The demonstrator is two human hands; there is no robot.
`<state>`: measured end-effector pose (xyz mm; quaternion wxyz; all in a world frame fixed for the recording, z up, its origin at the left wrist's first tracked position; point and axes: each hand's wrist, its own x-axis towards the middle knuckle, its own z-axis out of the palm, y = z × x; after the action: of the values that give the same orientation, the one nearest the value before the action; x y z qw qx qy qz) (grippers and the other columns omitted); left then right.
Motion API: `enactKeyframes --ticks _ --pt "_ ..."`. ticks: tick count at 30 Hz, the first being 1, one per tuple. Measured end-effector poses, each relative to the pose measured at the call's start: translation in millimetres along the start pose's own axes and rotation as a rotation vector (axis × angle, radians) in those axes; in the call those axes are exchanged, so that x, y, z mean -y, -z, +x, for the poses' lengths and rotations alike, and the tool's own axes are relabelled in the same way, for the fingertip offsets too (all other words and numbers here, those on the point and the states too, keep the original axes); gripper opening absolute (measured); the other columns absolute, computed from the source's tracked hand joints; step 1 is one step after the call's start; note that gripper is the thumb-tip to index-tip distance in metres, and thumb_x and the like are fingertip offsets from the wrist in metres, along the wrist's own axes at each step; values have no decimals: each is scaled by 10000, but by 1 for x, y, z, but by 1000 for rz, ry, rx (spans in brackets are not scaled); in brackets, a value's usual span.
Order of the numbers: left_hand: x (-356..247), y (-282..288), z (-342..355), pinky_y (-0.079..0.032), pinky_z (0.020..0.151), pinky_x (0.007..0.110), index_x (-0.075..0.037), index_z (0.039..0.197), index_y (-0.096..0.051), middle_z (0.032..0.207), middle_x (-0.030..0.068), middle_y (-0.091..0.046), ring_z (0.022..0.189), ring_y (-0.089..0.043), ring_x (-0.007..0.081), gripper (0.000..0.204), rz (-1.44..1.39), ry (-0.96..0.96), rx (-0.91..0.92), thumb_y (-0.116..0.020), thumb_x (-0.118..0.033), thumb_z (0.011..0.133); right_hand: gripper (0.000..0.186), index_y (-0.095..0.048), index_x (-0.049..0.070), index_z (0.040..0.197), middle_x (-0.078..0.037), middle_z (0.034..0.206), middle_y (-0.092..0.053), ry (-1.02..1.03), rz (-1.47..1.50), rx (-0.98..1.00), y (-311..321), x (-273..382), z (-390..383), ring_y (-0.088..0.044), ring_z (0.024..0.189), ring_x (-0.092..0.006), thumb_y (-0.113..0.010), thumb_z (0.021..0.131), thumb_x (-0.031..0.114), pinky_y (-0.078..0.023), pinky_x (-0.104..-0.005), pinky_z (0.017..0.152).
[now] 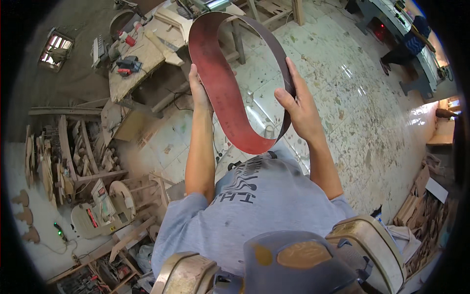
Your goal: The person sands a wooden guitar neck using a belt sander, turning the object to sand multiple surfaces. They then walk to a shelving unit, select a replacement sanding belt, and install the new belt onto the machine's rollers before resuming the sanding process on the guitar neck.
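A large looped sanding belt (225, 108) with red and dark grey faces is held up in front of my chest. My left hand (199, 88) grips its left side, fingertips partly hidden behind the belt. My right hand (298, 108) holds the right side, thumb at the belt's edge and fingers round the outside. Below the belt are my grey shirt and, at the bottom of the view, part of a mask with filters (298, 259).
A workbench (129, 83) with tools and boards stands ahead-left. Wood offcuts (63, 157) and a machine (98, 215) are on the left. A co-worker (411, 44) stands by a long machine (367, 17) at upper right. More wood pieces (411, 201) lie at right. The tiled floor (352, 122) shows scattered debris.
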<state>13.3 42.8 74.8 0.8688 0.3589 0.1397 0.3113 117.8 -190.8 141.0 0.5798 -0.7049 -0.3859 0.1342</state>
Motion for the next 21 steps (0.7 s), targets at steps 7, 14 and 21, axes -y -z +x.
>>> enactKeyframes --ticks 7,14,21 --pt "15 -40 102 -572 849 493 -15 1262 -560 1100 179 -667 951 -679 330 663 -89 50 1 -312 -564 985 889 -337 -15 1519 -266 1366 -503 13 122 36 35 -42 118 -528 1240 -321 -646 895 538 -391 -382 1057" --pt "30 -61 197 -581 802 471 -12 1233 -578 1050 181 -679 896 -686 342 673 -98 45 109 -290 -564 977 768 -328 122 1563 -138 1277 -517 -74 185 9 62 -72 198 -585 916 -171 -571 936 493 -464 -290 728" --pt "34 -79 315 -577 800 494 -16 1195 -592 1020 156 -683 866 -685 323 652 -142 39 172 -321 -562 964 784 -322 127 1567 -128 1270 -510 -10 158 -47 76 -90 283 -583 920 -166 -572 930 509 -456 -277 715"
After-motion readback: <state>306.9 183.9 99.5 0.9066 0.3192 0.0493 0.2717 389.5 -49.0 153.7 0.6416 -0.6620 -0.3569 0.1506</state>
